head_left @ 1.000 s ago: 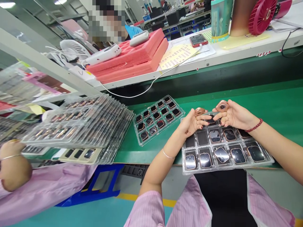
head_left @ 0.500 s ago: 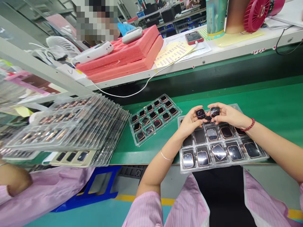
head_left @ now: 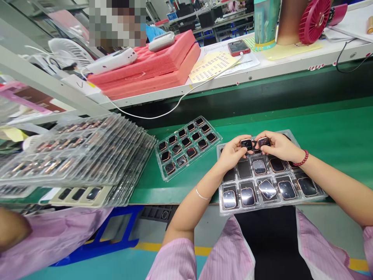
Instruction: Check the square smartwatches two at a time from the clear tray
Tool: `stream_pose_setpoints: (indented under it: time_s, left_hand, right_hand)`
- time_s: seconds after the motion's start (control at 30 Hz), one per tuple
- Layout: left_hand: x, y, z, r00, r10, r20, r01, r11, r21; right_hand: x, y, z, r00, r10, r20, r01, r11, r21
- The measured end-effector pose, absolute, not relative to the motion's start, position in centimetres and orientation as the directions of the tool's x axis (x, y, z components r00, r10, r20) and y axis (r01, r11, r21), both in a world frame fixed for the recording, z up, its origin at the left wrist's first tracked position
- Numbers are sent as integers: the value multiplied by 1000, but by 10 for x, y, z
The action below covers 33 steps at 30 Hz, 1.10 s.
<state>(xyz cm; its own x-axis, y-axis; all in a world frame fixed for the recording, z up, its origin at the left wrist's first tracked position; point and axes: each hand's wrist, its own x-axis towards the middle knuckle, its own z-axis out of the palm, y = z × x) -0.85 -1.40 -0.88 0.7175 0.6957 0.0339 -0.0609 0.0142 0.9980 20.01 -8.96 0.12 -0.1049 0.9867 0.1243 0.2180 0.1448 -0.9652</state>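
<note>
Between the fingers of my left hand (head_left: 233, 153) is a square smartwatch (head_left: 246, 144) with a lit dark screen. My right hand (head_left: 276, 146) grips a second smartwatch (head_left: 264, 142), its thumb over the lower part of the screen. Both watches are held close together above a clear plastic tray (head_left: 223, 210). Several watches lie face up in the tray's compartments, among them a tilted one (head_left: 267, 189) in the front row. My hands hide part of the tray's back rows.
Left of my tray lies another clear tray (head_left: 167, 178) of watches on the green bench (head_left: 186, 190). Further left rises a tall stack of filled trays (head_left: 125, 163). A co-worker's sleeve (head_left: 58, 233) is at lower left. Pink foam (head_left: 175, 62) and a phone (head_left: 239, 48) rest on the shelf.
Both watches have dropped slightly lower over the tray and tilted, and the right thumb now covers more of its screen. The camera view has shifted a little.
</note>
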Motion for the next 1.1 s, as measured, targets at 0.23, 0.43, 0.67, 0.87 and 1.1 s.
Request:
stream_pose_setpoints:
  time_s: [0.23,0.43,0.67,0.87,1.1]
  left_hand:
    - [-8,-14,-7,713,701,21,-50,21,999]
    - [-8,-14,-7,711,703,27,-49,11,999]
    - [-9,-15,-4,702,712,11,-28,13,1000]
    - [-9,-14,-3,663,749,15,0,-20,1000]
    - [-9,-17,0,690,724,24,-14,-19,1000]
  right_hand:
    - [202,-92,2,-126,971,203,345,235,-909]
    - [201,-93,2,-104,978,183,327,207,-922]
    - [200,-93,3,-120,969,217,376,246,-893]
    - [200,-91,4,-134,981,140,276,173,-946]
    - [199,-92,5,-116,981,158,309,187,-933]
